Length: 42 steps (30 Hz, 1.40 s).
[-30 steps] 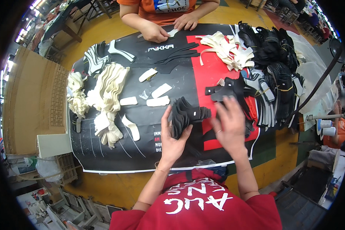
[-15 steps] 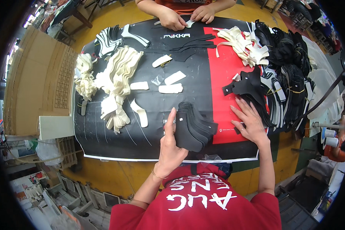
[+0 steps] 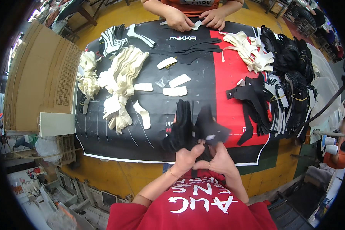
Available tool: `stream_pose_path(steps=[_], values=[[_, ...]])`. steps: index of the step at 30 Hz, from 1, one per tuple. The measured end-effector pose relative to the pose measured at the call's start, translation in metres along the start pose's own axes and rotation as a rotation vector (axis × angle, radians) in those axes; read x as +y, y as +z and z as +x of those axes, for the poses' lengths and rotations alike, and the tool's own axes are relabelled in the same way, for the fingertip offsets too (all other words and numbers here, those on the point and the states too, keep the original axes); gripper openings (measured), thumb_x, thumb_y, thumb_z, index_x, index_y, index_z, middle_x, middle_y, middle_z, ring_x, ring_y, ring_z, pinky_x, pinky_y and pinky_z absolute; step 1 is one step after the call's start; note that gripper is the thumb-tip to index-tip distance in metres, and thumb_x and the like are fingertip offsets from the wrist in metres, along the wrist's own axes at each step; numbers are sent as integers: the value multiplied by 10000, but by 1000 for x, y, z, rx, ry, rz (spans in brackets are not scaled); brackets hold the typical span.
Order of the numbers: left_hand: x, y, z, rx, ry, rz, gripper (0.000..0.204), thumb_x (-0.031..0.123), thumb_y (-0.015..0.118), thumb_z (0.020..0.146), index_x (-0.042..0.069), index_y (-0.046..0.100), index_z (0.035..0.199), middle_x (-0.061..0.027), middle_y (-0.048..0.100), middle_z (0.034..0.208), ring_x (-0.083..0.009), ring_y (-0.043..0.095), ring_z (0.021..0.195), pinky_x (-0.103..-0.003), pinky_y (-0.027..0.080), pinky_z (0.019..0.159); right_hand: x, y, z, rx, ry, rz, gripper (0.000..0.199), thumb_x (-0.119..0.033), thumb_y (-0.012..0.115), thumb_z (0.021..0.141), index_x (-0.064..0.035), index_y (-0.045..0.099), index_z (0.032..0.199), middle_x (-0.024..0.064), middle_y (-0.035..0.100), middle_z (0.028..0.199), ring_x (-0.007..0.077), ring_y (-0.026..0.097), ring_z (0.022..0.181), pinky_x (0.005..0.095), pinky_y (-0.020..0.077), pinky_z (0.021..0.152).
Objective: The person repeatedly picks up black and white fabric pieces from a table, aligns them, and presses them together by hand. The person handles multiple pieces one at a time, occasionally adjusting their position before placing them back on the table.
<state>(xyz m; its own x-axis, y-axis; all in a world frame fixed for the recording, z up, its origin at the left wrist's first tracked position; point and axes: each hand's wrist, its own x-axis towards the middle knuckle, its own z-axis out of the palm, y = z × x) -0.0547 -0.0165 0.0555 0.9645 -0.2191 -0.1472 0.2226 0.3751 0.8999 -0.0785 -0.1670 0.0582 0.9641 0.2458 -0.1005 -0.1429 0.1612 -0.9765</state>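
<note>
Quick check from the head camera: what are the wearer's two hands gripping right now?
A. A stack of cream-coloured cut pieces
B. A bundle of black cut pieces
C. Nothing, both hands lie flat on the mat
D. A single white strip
B: the left hand and right hand meet at the base of a bundle of black cut pieces fanned upward over the black and red mat.

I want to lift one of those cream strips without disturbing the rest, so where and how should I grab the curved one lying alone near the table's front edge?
Pinch the curved cream strip at its lower end, probably coming from the near-right. That end points toward you over bare black mat; the cream pile crowds its left side.
</note>
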Motion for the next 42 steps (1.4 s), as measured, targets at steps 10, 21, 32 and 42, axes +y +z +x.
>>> stream_pose_path(steps=[10,21,32,42], values=[[-9,-3,23,47,8,-209,740,314,655,923,18,342,1525,-169,489,1431,-263,533,1272,-387,412,1100,-76,-27,16,-70,21,-986,738,-260,838,759,-65,545,1408,175,733,922,357,718,760,428,548,691],[4,-46,42,-118,-115,15,851,164,720,921,27,222,1597,-184,423,1531,-259,413,1408,-402,323,1170,-63,-74,38,-213,85,-1250,537,-221,784,795,-26,600,1260,190,707,1034,379,664,956,445,493,855],[-4,-26,81,-8,136,629,746,96,693,932,41,293,1558,-312,584,1314,-404,592,1253,-426,460,1064,-56,-99,78,-204,48,-1296,525,-266,808,797,-23,580,1204,186,695,1049,362,659,1019,454,467,902],[2,-31,154,-82,289,800,739,144,717,924,90,340,1557,-300,617,1286,-401,615,1215,-432,489,1028,-53,-114,113,-95,162,-1347,485,-273,766,852,-24,546,1205,206,673,1075,412,628,1034,487,473,916]])
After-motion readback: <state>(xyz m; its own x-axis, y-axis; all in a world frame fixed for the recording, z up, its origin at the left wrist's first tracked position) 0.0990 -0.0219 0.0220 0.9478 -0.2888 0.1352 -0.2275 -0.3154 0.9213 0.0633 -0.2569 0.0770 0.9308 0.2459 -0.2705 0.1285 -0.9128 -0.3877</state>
